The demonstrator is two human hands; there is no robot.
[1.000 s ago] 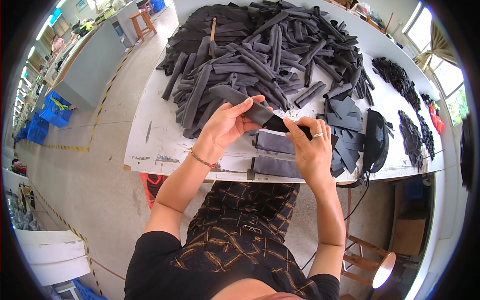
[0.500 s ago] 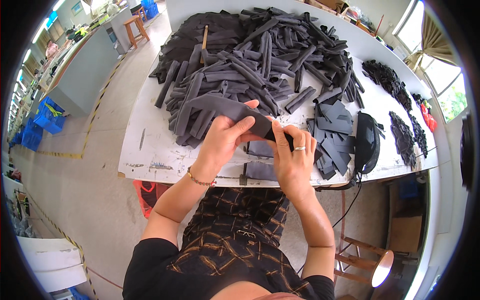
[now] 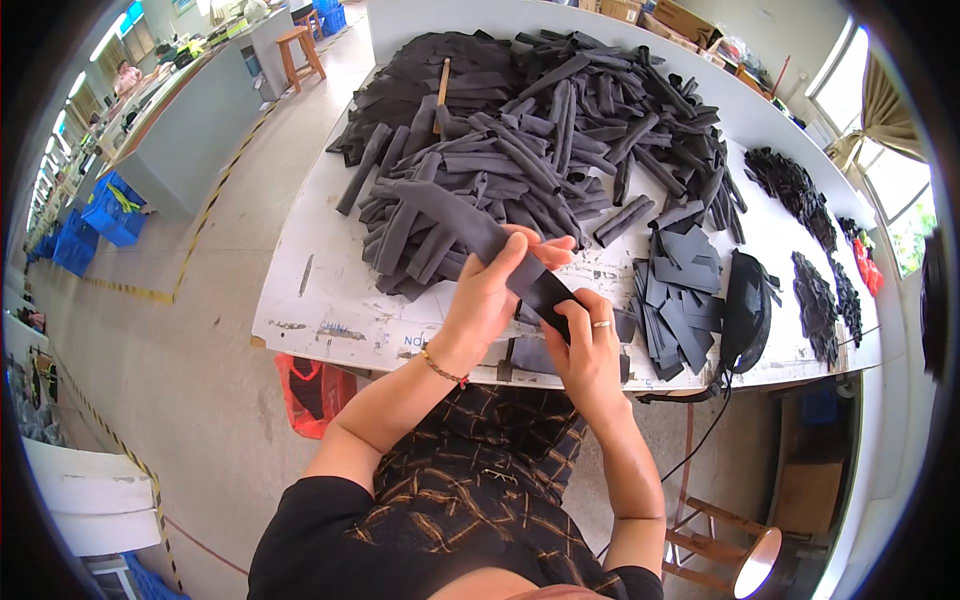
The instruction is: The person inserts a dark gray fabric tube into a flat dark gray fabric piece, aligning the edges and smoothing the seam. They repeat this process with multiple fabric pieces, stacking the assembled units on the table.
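Observation:
A long dark grey fabric strip (image 3: 450,214) runs slantwise above the table's front edge, its upper end over a heap of similar pieces. My left hand (image 3: 490,290) grips it at mid-length, thumb on top, with other fingertips showing beyond the strip. Nearer to me, my right hand (image 3: 593,355) pinches the strip's darker lower end between thumb and fingers. Under the hands, grey fabric pieces (image 3: 535,354) lie flat at the table edge, partly covered. Beyond is the heap of rolled or folded dark grey fabric tubes (image 3: 520,165), with a wooden stick (image 3: 443,95) standing among them.
On the white table (image 3: 300,325), flat dark pieces (image 3: 685,300) lie right of my hands, beside a rounded black item (image 3: 745,315) with a cord. Small black piles (image 3: 815,305) lie farther right. A red bag (image 3: 312,395) hangs below the edge; a wooden stool (image 3: 755,562) stands lower right.
My hands and the strip have shifted lower toward the table edge. The strip is more steeply slanted, and my left fingers have spread out more beyond it. The whole view has shifted slightly.

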